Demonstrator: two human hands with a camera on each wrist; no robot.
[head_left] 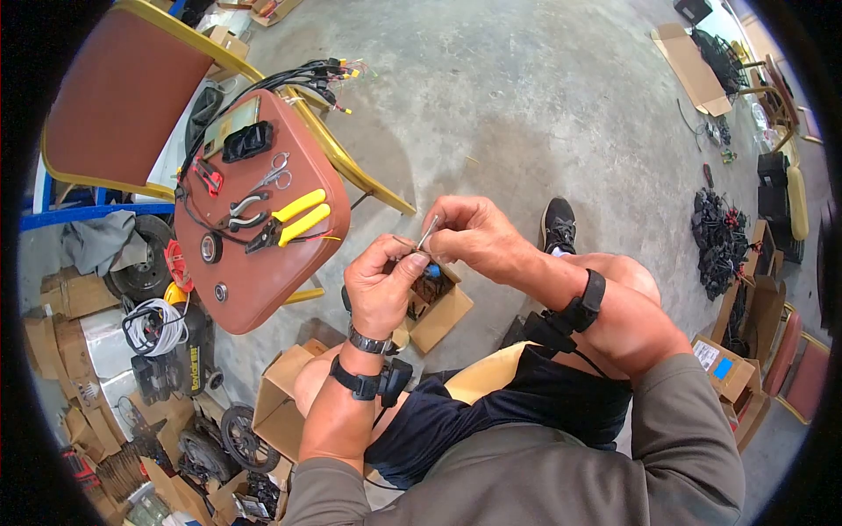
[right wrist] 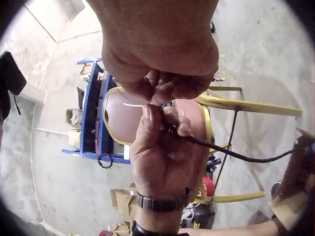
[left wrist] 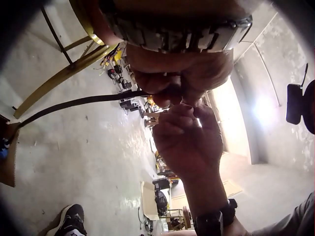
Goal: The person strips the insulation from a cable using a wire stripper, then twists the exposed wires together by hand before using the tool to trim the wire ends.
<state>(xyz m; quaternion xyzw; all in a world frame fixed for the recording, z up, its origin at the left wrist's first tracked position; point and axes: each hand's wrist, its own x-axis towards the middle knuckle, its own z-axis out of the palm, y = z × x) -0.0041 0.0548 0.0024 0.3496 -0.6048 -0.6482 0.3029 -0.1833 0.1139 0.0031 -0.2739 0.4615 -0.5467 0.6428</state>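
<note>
In the head view the left hand (head_left: 377, 279) pinches the end of a dark cable between thumb and fingers. In the right wrist view this cable (right wrist: 246, 158) runs from the left hand (right wrist: 165, 147) to a cardboard box at the right edge. A thin white wire (right wrist: 133, 104) sticks out beside the left thumb. The right hand (head_left: 469, 232) meets the left fingertips, its fingers curled round a thin pale piece (head_left: 428, 231). From below, the left wrist view shows the right hand (left wrist: 189, 137) against the left, with the cable (left wrist: 78, 102) hanging away. The fingertips hide the exact contact.
A brown chair seat (head_left: 254, 289) at the left bears yellow-handled pliers (head_left: 303, 217), scissors (head_left: 279, 171), cutters and black cables. Below the hands stands an open cardboard box (head_left: 443, 317). A shoe (head_left: 559, 226) is on the floor; boxes and parts lie along both sides.
</note>
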